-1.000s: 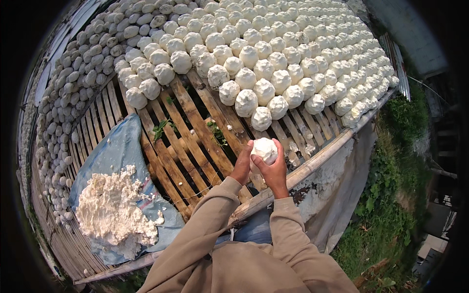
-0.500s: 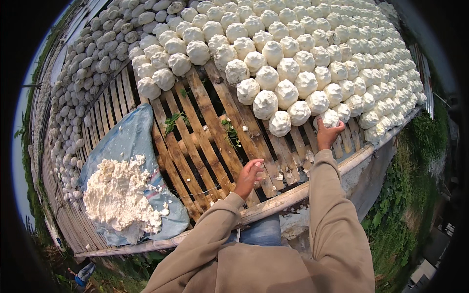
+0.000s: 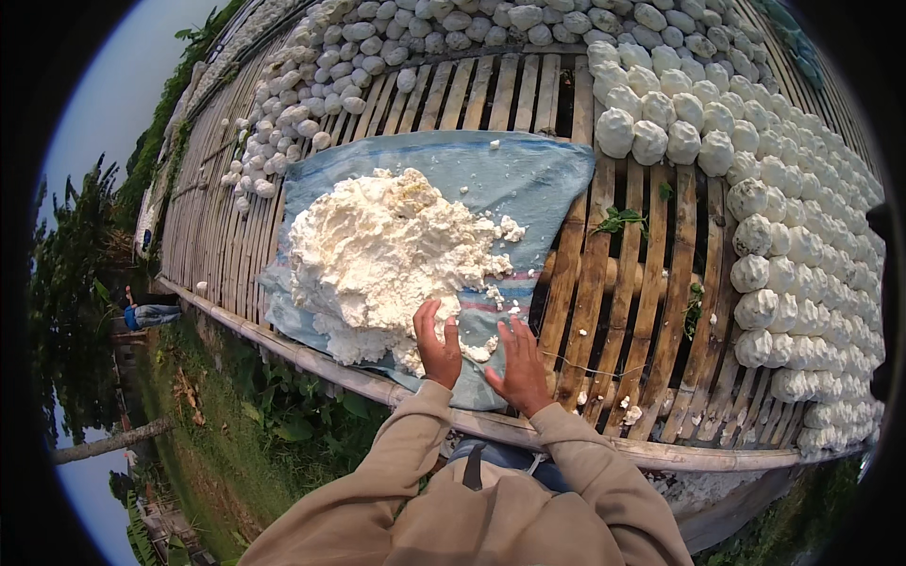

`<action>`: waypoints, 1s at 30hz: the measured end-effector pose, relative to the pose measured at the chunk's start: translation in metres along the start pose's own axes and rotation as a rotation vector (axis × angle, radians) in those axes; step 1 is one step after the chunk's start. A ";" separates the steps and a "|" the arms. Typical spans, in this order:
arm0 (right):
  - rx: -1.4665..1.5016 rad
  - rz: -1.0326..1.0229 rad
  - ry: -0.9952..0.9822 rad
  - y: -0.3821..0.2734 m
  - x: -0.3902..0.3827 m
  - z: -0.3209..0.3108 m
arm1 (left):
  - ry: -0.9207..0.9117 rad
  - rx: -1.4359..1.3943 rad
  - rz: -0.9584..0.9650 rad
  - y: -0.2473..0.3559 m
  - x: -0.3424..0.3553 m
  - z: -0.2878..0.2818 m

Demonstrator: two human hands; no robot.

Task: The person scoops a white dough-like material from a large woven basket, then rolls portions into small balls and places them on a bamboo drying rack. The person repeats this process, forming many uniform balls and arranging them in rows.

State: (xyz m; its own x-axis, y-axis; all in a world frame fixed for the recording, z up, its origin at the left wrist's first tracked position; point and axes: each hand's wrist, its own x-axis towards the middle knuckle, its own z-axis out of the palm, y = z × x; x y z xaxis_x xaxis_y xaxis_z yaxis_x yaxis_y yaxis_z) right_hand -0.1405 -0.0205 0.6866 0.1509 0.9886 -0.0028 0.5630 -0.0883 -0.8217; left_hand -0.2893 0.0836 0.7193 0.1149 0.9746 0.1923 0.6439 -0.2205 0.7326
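A large heap of crumbly white dough-like mass [image 3: 377, 245] lies on a blue woven sheet [image 3: 528, 179]. At the heap's near edge is my left hand [image 3: 438, 347], fingers stretched and apart from the thumb, holding nothing. My right hand [image 3: 521, 368] hovers over the sheet's near right part, palm toward the left hand, its fingers spread and empty. Between the two hands lie a few small white crumbs [image 3: 479, 351]. Rows of rounded white lumps [image 3: 755, 292] of similar material stand on the slats at the right, away from both hands.
The platform is made of bamboo slats [image 3: 618, 292] with gaps between them, edged in front by a bamboo pole [image 3: 698, 457]. Greyish, drier lumps [image 3: 368, 47] cover the far part. Leafy sprigs [image 3: 620, 221] poke through the slats. A person in blue [image 3: 151, 314] is at the far left.
My view has swung left. The right hand has let go of a white lump at the row's near end, and both hands have come over to the heap.
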 end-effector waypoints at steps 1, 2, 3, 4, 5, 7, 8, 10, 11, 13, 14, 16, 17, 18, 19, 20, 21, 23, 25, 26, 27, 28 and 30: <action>0.019 -0.071 -0.065 -0.021 0.016 0.027 | 0.091 0.073 0.058 -0.015 0.016 -0.031; 0.034 -0.137 -0.083 -0.043 0.033 0.052 | 0.177 0.153 0.112 -0.029 0.032 -0.058; 0.048 -0.171 -0.147 -0.064 0.048 0.073 | 0.210 0.249 0.155 -0.045 0.049 -0.083; 0.077 -0.268 -0.088 -0.083 0.063 0.091 | 0.255 0.343 0.185 -0.061 0.063 -0.106; 0.171 -0.097 -0.109 -0.102 0.075 0.109 | 0.242 0.346 0.184 -0.077 0.076 -0.119; 0.361 0.196 -0.066 -0.130 0.097 0.139 | 0.110 0.293 0.271 -0.106 0.086 -0.130; 0.680 0.416 0.022 -0.133 0.106 0.151 | 0.038 0.251 0.300 -0.119 0.089 -0.127; 1.056 0.784 0.060 -0.128 0.117 0.177 | 0.077 0.244 0.202 -0.138 0.084 -0.105; 1.132 0.907 0.092 -0.118 0.120 0.189 | 0.113 0.193 0.193 -0.143 0.078 -0.091; 1.428 0.900 0.196 -0.094 0.120 0.211 | 0.115 0.151 0.104 -0.143 0.069 -0.058; 1.576 0.887 0.256 -0.082 0.118 0.218 | 0.084 0.149 0.071 -0.138 0.061 -0.044; 1.738 1.002 0.207 -0.066 0.116 0.213 | -0.017 0.094 -0.118 -0.124 0.050 -0.023; 1.779 0.964 0.148 -0.065 0.116 0.202 | -0.045 -0.001 -0.097 -0.117 0.049 -0.022; 1.780 0.935 0.199 -0.067 0.116 0.184 | -0.024 -0.198 -0.263 -0.109 0.048 -0.024; 1.599 0.857 0.132 -0.076 0.120 0.159 | -0.038 -0.412 -0.403 -0.102 0.050 -0.033; 1.368 0.883 0.075 -0.087 0.126 0.132 | -0.140 -0.613 -0.565 -0.095 0.056 -0.040; 1.082 0.791 -0.058 -0.098 0.129 0.098 | -0.204 -0.829 -0.829 -0.091 0.062 -0.053; 0.872 0.704 -0.220 -0.121 0.139 0.039 | -0.247 -1.115 -0.874 -0.082 0.080 -0.067; 0.836 0.632 -0.069 -0.138 0.149 0.001 | -0.305 -1.276 -0.918 -0.075 0.095 -0.065; 0.861 0.522 0.162 -0.140 0.153 -0.011 | -0.396 -1.398 -0.874 -0.073 0.098 -0.060; 0.698 0.367 0.297 -0.139 0.155 -0.005 | -0.492 -1.538 -0.876 -0.072 0.100 -0.051; 0.351 0.226 0.459 -0.136 0.157 -0.001 | -0.608 -1.693 -0.843 -0.069 0.099 -0.039; 0.335 0.270 0.264 -0.127 0.158 0.018 | -0.653 -1.813 -1.009 -0.068 0.089 -0.025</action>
State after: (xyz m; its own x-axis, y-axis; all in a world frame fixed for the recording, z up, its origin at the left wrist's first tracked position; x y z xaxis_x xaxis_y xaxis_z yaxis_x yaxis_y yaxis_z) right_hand -0.2032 0.1496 0.7804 0.4801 0.8672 -0.1319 0.1906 -0.2499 -0.9493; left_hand -0.3415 0.1844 0.7028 0.7121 0.5395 -0.4492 -0.5397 0.8299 0.1412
